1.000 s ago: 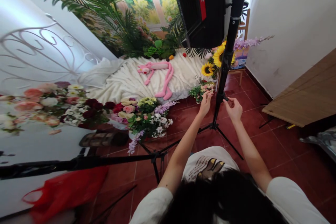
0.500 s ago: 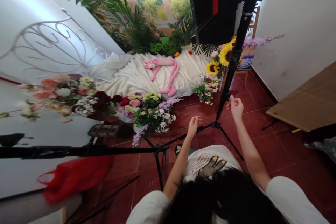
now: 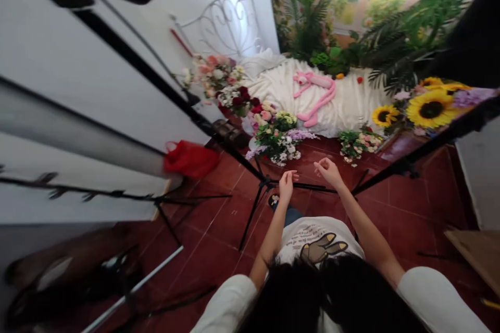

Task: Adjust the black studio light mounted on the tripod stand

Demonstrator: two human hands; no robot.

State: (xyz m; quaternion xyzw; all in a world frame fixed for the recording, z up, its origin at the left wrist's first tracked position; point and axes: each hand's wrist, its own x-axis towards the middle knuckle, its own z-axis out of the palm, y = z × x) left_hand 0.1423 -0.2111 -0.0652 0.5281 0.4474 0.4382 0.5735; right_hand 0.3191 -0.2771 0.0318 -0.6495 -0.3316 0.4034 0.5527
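My left hand [image 3: 287, 183] hovers in front of my body near a black tripod stand [image 3: 266, 183], its fingers loosely bent and apart. To its right my right hand [image 3: 328, 170] is raised over the red floor, with fingers half curled and nothing visible in them. The two hands do not touch. Beyond them, a pink plush toy [image 3: 323, 81] lies on a white draped cloth [image 3: 349, 106]. A bunch of artificial flowers [image 3: 287, 146] stands before the cloth, and a smaller flower bunch [image 3: 357, 144] is farther right.
Another black stand [image 3: 390, 170] slants up on the right beside large sunflowers [image 3: 432, 108]. A red bag [image 3: 191, 158] lies by the left wall. Stand legs spread across the tiled floor [image 3: 219, 208]. A cardboard sheet [image 3: 474, 255] is at the right edge.
The view has swung left, so the draped cloth and flowers appear farther right. My right hand has come away from the right stand's pole and moved closer to my left hand.
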